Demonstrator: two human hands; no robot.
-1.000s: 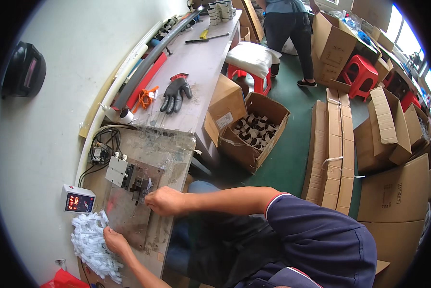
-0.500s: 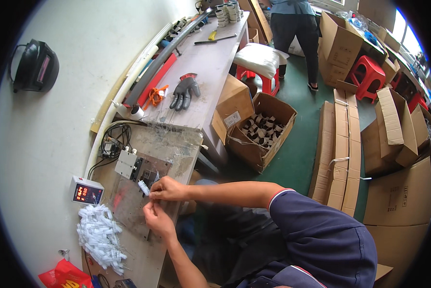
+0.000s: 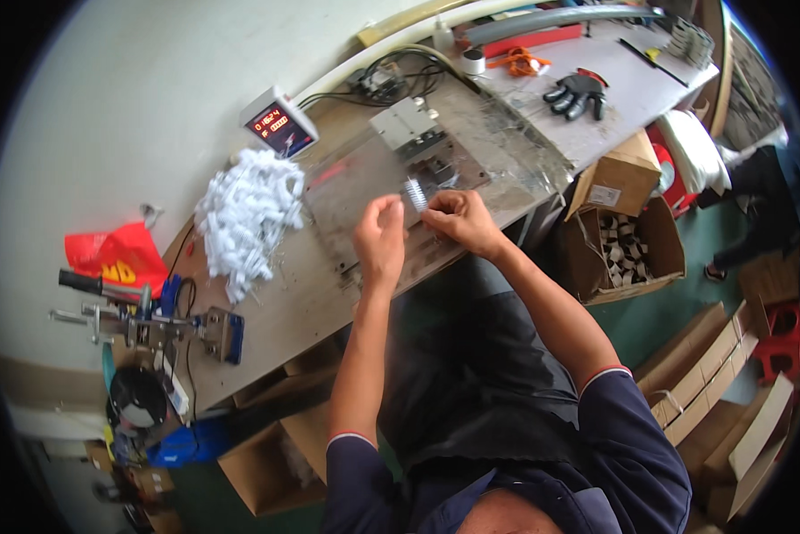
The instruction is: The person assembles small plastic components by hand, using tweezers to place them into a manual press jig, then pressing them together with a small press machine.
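Observation:
A small white ribbed piece, spiral-looking like a little brush (image 3: 415,193), stands up from the fingertips of my right hand (image 3: 460,218), which pinches its lower end. Close by on the left, my left hand (image 3: 382,242) is raised with fingers curled and thumb near them. It is apart from the piece, and anything inside it is hidden. Just beyond the hands, a small metal fixture with a light grey block (image 3: 406,125) sits on a dark plate on the bench. Left of the hands lies a big heap of similar white pieces (image 3: 250,214), with thin wire-like ends sticking out.
A box with a lit red display (image 3: 280,126) stands behind the heap. A clamp-like metal tool (image 3: 150,322) and red bag (image 3: 119,256) lie at left. Farther right are a dark glove (image 3: 580,93), an open carton of short rings (image 3: 640,276), and a person (image 3: 756,200).
My view has turned left and down, bringing in the clamp-like tool and more of the bench. My left hand has come away from the white piece; my right still holds it.

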